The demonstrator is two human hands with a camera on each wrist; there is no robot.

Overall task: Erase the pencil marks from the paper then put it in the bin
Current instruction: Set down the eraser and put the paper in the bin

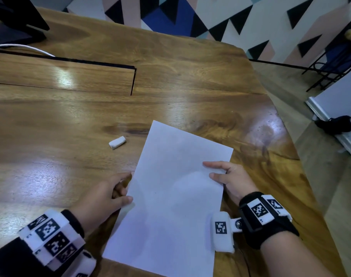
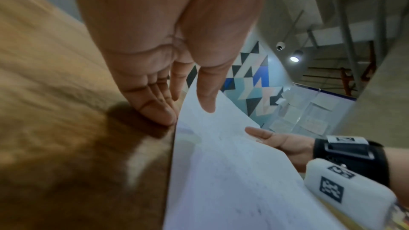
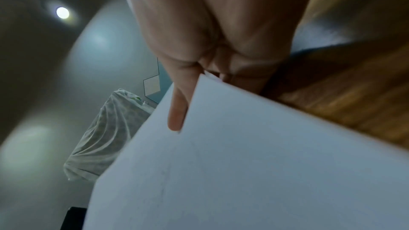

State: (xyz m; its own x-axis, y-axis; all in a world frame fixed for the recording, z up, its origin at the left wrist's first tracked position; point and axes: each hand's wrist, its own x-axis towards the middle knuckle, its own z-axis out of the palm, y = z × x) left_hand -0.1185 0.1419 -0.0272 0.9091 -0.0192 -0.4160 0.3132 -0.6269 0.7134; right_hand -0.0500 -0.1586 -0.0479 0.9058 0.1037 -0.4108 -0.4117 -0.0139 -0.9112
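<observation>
Both my hands are on the plain white sheet of paper, one per long edge. It sits at the near right part of the glossy brown wooden table, skewed, its near end past the table edge toward me.

My left hand: thumb on top of the sheet's left edge, the other fingers together below and beside that edge, tips down near the wood. So it pinches the edge. The left wrist view shows the sheet bowed upward off the table on that side.

My right hand: two fingers lie on top of the right edge, pointing inward. The right wrist view shows one finger on one face of the sheet and the rest hidden behind it, so it also grips the edge. That view is blurred, so I can't tell how tightly.

In the head view the paper surface looks almost blank, one tiny dark speck near the middle. The left wrist view shows faint grey traces on it, too soft to read.

The small white block eraser lies loose on the table, just left of the sheet's far corner, touching neither hand nor paper.

A black stand and a white cable sit at the far left corner. Both wrists wear black straps with white marker tags.
</observation>
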